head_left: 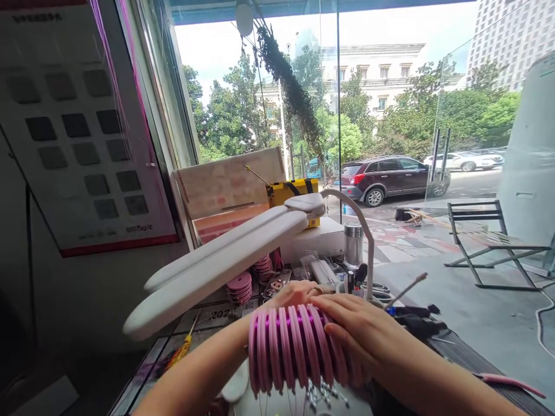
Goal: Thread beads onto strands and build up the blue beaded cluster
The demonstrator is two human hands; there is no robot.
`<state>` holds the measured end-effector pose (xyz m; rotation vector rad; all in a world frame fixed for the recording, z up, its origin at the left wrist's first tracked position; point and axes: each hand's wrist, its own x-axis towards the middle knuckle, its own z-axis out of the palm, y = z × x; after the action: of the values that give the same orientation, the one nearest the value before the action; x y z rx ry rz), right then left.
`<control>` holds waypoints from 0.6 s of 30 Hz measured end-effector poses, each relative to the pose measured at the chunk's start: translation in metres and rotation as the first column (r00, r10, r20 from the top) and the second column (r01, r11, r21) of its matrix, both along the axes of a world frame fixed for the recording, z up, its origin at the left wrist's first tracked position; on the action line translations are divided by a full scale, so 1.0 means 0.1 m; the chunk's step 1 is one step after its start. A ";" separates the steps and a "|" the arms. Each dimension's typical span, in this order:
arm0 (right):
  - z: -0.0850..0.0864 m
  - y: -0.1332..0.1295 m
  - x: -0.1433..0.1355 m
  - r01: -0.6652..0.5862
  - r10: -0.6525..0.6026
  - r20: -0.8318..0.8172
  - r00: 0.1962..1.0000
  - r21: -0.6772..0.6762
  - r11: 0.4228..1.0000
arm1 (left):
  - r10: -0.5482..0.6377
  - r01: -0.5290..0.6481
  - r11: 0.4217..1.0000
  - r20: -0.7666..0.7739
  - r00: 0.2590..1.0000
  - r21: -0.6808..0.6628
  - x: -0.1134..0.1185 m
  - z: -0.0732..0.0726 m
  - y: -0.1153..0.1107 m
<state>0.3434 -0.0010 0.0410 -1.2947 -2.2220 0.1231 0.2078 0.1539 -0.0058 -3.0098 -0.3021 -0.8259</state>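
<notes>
Pink spools (295, 346) stand on edge in a row above the counter (203, 332), between my hands. My right hand (358, 326) lies over their right end, fingers nearly straight; my left hand (297, 293) is behind the row, its grip hidden, so I cannot tell how far it is closed. Beyond them are smaller pink stacks (239, 288), a silver canister (353, 245) and a white lamp (229, 260). A folding chair (498, 242) stands at right, near the glass front (390, 133).
</notes>
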 end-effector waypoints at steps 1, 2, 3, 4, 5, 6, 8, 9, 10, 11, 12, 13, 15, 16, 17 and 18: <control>-0.01 0.01 0.00 0.008 -0.008 0.007 1.000 -0.009 1.000 | -0.031 0.037 0.996 -0.071 0.997 0.082 0.02 0.01 0.07; -0.02 0.02 0.01 0.015 -0.015 0.009 1.000 -0.015 1.000 | -0.056 0.080 0.983 -0.145 0.988 0.164 0.04 0.03 0.12; -0.04 0.03 0.01 0.020 -0.020 0.005 1.000 -0.020 1.000 | -0.071 0.122 0.963 -0.209 0.975 0.242 0.05 0.07 0.17; -0.07 0.04 0.01 0.029 -0.029 -0.004 1.000 -0.018 0.999 | -0.074 0.156 0.936 -0.255 0.964 0.315 0.06 0.12 0.20; -0.11 0.05 0.02 0.044 -0.045 -0.021 0.999 -0.009 0.999 | -0.072 0.185 0.905 -0.291 0.954 0.382 0.07 0.19 0.22; -0.15 0.06 0.01 0.063 -0.063 -0.044 0.997 0.006 0.998 | -0.063 0.206 0.871 -0.316 0.947 0.446 0.07 0.26 0.24; -0.23 0.07 0.01 0.111 -0.107 -0.108 0.988 0.039 0.993 | -0.032 0.229 0.800 -0.342 0.939 0.555 0.07 0.43 0.24; -0.26 0.07 0.00 0.136 -0.128 -0.146 0.981 0.048 0.989 | -0.015 0.234 0.765 -0.347 0.938 0.600 0.07 0.52 0.24; -0.28 0.06 -0.01 0.159 -0.148 -0.182 0.972 0.049 0.986 | 0.004 0.235 0.733 -0.349 0.937 0.638 0.07 0.61 0.22; -0.30 0.06 -0.02 0.178 -0.166 -0.212 0.963 0.042 0.983 | 0.023 0.231 0.704 -0.347 0.938 0.672 0.06 0.69 0.20; -0.30 0.05 -0.03 0.197 -0.184 -0.238 0.954 0.031 0.980 | 0.042 0.223 0.678 -0.339 0.940 0.701 0.06 0.78 0.17; -0.30 0.05 -0.03 0.208 -0.196 -0.259 0.946 0.020 0.978 | 0.058 0.212 0.655 -0.328 0.943 0.725 0.06 0.85 0.14; -0.26 0.05 -0.05 0.220 -0.214 -0.290 0.933 -0.011 0.975 | 0.078 0.189 0.619 -0.299 0.951 0.762 0.07 0.98 0.03; -0.24 0.06 -0.06 0.220 -0.220 -0.301 0.928 -0.037 0.975 | 0.080 0.181 0.604 -0.285 0.955 0.776 0.07 1.04 -0.03; -0.22 0.07 -0.07 0.221 -0.231 -0.315 0.921 -0.068 0.973 | 0.075 0.178 0.591 -0.273 0.959 0.787 0.07 1.08 -0.10; -0.19 0.08 -0.08 0.220 -0.243 -0.329 0.913 -0.105 0.970 | 0.067 0.176 0.580 -0.262 0.963 0.796 0.07 1.11 -0.17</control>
<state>0.3350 0.0065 0.0216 -1.4418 -1.7738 0.3079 0.2151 0.1374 0.1052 -2.1796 0.1630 -0.3667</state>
